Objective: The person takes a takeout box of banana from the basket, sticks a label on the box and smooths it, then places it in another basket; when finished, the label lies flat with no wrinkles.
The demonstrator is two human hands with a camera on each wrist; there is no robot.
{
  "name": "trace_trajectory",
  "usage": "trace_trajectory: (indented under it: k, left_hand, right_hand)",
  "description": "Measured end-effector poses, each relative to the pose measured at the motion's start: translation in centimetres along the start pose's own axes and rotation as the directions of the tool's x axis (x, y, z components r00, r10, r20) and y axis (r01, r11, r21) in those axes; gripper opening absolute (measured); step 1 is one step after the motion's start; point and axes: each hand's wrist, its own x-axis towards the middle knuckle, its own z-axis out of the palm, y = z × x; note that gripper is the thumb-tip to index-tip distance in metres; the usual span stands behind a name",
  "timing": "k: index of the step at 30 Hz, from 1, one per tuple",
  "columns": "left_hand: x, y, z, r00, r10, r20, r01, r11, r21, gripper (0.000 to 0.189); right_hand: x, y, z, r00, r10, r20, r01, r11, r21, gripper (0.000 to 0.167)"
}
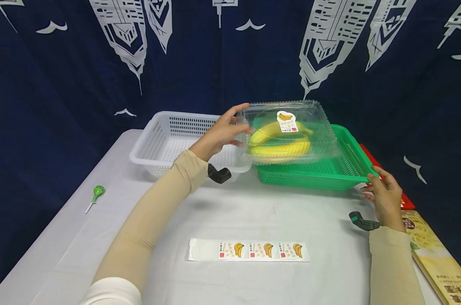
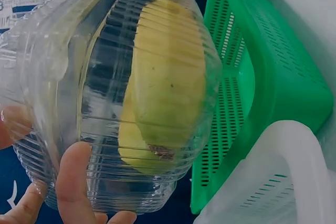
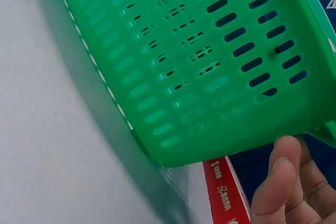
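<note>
My left hand (image 1: 223,132) grips the left end of a clear plastic clamshell box (image 1: 319,123), held up over the green basket (image 1: 344,146). Inside the box lie yellow bananas (image 1: 280,148); their greenish ends show close up in the left wrist view. A white banana sticker (image 1: 287,122) is on the lid. At the green basket's front right corner, my right hand (image 1: 386,197) pinches the rim. In the right wrist view, thumb and fingers (image 3: 278,182) meet the basket's corner, partly out of frame.
A white basket (image 1: 142,160) stands left of the green one. A strip of banana stickers (image 1: 249,250) lies in front. A green lollipop (image 1: 98,192) is on the left. On the right lie a red packet (image 1: 407,203) and a yellow pack (image 1: 440,254). A dark patterned curtain (image 1: 215,63) hangs behind.
</note>
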Motion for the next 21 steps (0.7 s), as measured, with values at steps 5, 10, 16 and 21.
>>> trace_trajectory:
  k: [5, 10, 16, 21]
  left_hand:
    - [1.2, 0.0, 1.1, 1.000, 0.002, -0.028, -0.002, 1.000, -0.004, 0.075]
    - [2.3, -0.3, 2.2, 0.999, 0.000, -0.053, 0.001, 1.000, 0.014, 0.077]
    - [3.5, -0.9, 3.1, 0.997, -0.002, -0.075, 0.001, 1.000, -0.007, 0.079]
    - [4.4, -1.7, 3.7, 0.995, -0.009, -0.097, 0.007, 1.000, -0.028, 0.078]
  right_hand:
    - [0.0, -0.1, 0.1, 1.000, 0.019, -0.022, -0.019, 1.000, -0.008, 0.028]
    - [-0.1, -0.2, 0.1, 0.999, 0.024, -0.035, -0.025, 0.999, -0.027, 0.027]
    - [-0.2, -0.1, 0.2, 1.000, 0.009, -0.025, -0.010, 1.000, -0.025, 0.028]
    - [-0.2, -0.2, 0.3, 1.000, 0.008, -0.024, -0.009, 1.000, -0.026, 0.029]
